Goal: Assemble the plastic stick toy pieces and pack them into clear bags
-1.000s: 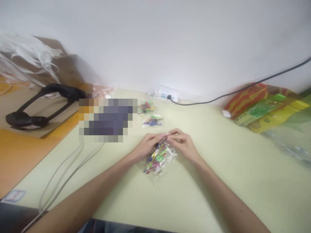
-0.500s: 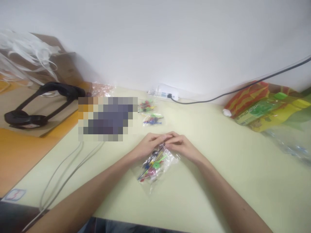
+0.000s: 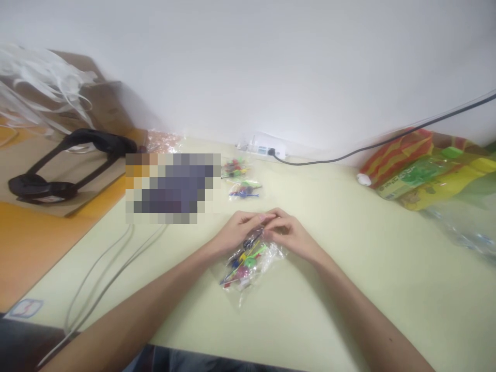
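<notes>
A clear plastic bag (image 3: 248,263) of small colourful plastic pieces, green, pink, yellow, blue and red, lies tilted on the pale table (image 3: 186,315). At its upper end my left hand (image 3: 241,228) has its fingers closed on the plastic. My right hand (image 3: 287,232) meets it there, thumb and fingers pinched at the same end of the bag. The fingertips of both hands touch, and they hide that edge of the bag. Farther back lie a second bag of coloured pieces (image 3: 245,190) and another one (image 3: 234,168) behind it.
A blurred-out dark object (image 3: 174,183) sits at left, with pale cables (image 3: 104,274) running toward me. Beyond it are a black headset-like frame (image 3: 70,165) and cardboard (image 3: 104,108). A white power strip (image 3: 261,148) stands by the wall; colourful packaging (image 3: 422,170) lies at right.
Both hands stay at the bag's upper end, with the right thumb and fingers shifting slightly. The bag has hardly moved; the whole view has tilted a little.
</notes>
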`<state>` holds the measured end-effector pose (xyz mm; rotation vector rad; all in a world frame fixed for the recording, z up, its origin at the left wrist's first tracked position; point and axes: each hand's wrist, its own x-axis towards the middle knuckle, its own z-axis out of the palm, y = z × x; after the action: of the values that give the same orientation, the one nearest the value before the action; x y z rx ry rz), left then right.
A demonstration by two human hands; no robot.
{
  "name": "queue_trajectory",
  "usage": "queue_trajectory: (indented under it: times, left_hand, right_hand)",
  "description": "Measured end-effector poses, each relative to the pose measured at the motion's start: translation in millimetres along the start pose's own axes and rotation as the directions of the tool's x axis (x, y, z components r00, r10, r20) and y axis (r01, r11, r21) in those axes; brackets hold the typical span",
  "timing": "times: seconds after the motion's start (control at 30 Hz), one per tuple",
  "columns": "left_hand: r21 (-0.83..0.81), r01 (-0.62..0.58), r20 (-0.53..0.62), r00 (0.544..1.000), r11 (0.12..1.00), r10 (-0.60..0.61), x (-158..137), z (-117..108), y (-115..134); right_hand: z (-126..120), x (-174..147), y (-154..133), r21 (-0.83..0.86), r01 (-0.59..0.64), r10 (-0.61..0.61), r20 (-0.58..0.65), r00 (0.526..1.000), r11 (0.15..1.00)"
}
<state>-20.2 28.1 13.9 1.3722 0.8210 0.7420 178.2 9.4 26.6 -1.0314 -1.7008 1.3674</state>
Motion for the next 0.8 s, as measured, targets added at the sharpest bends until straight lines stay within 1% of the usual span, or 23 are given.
queue_trajectory:
  times: [0.07,0.13,0.23,0.3,0.4,0.6,0.7,0.8]
  left_hand:
    - [-0.008,-0.011,0.004,1.0,1.0,0.012,-0.2,0.2,0.7]
    - [-0.017,-0.016,0.009,1.0,1.0,0.016,-0.7,0.8,2.1]
    - [-0.1,0.005,0.036,0.999,0.995,-0.001,-1.2,2.0,3.0]
    - [-0.148,0.019,0.04,0.999,0.989,-0.014,-1.3,2.6,2.1]
    - [-0.142,0.023,0.021,1.0,0.99,-0.02,-1.3,2.7,-0.1]
    - [-0.122,-0.003,0.011,1.0,0.993,0.004,-1.5,2.3,-1.2]
    - [-0.126,-0.005,0.002,1.0,0.992,0.005,-1.8,2.3,-2.0]
    - [-0.116,-0.003,-0.01,1.0,0.993,0.002,-2.1,2.1,-2.4]
  right_hand:
    - [-1.3,-0.7,-2.1,0.033,-0.014,0.013,0.014,1.0,0.999]
    - [-4.0,-1.2,-3.0,0.108,-0.04,0.038,0.025,0.999,0.993]
    - [-8.5,-1.6,-2.3,0.187,-0.081,0.074,0.042,0.996,0.979]
    - [-10.8,-1.7,-1.5,0.199,-0.094,0.085,0.054,0.995,0.975]
    - [-13.3,-1.7,-1.4,0.202,-0.099,0.085,0.08,0.993,0.974]
    - [-24.2,-2.2,-3.8,0.147,-0.108,0.085,0.155,0.984,0.983]
    - [-31.0,-3.5,-3.9,0.061,-0.047,0.033,0.224,0.974,0.997]
    - [-34.2,-6.6,-3.4,-0.076,0.038,-0.014,0.294,0.956,0.996]
